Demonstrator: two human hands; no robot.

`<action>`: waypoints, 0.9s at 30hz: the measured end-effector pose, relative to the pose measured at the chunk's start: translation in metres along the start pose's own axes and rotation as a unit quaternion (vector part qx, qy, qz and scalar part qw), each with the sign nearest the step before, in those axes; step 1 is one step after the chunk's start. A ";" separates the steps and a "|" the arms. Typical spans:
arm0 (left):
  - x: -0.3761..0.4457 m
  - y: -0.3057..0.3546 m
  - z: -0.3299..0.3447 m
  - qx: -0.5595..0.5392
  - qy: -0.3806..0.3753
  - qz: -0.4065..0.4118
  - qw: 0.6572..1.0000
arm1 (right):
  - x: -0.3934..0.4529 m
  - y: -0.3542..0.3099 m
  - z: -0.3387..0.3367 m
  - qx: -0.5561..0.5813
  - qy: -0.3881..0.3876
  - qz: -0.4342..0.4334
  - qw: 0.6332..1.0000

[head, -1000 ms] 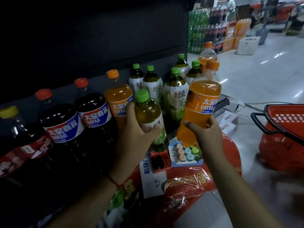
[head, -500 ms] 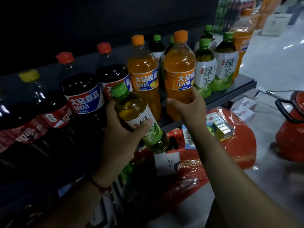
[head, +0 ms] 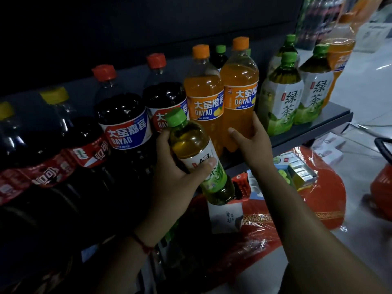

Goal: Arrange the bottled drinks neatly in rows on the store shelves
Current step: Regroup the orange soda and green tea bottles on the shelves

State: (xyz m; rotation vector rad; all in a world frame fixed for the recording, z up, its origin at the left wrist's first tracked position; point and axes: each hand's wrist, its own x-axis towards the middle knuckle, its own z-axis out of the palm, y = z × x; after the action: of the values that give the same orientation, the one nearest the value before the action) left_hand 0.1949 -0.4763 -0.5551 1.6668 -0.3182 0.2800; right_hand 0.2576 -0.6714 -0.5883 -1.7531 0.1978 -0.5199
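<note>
My left hand grips a green-capped tea bottle, tilted, in front of the dark shelf. My right hand holds the lower body of an orange soda bottle that stands on the shelf beside a second orange soda bottle. To the left stand dark cola bottles with red caps. To the right stand green tea bottles in a row.
Below the shelf lie red plastic-wrapped packages and small boxes. A red shopping basket sits at the right edge on the pale floor. More stacked drinks show at the far top right.
My right hand carried the orange soda bottle from mid-air onto the shelf next to the other orange one. The left hand keeps holding the tea bottle, now tilted. The view shifted left.
</note>
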 end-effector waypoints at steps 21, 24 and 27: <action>-0.025 0.108 -0.031 -0.107 -0.043 -0.008 0.993 | -0.157 -0.146 -0.051 -0.150 -0.149 -0.118 0.970; -0.019 0.163 -0.050 -0.080 -0.077 0.043 0.993 | -0.158 -0.191 -0.056 -0.123 -0.124 -0.143 0.974; -0.007 0.219 -0.071 -0.034 -0.107 0.116 0.987 | -0.151 -0.239 -0.058 -0.108 -0.105 -0.160 0.976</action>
State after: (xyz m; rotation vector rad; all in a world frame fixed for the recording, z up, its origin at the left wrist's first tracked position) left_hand 0.1087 -0.4292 -0.3471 1.5968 -0.6790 0.2600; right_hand 0.0638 -0.6015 -0.3858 -2.0525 -0.1889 -0.5549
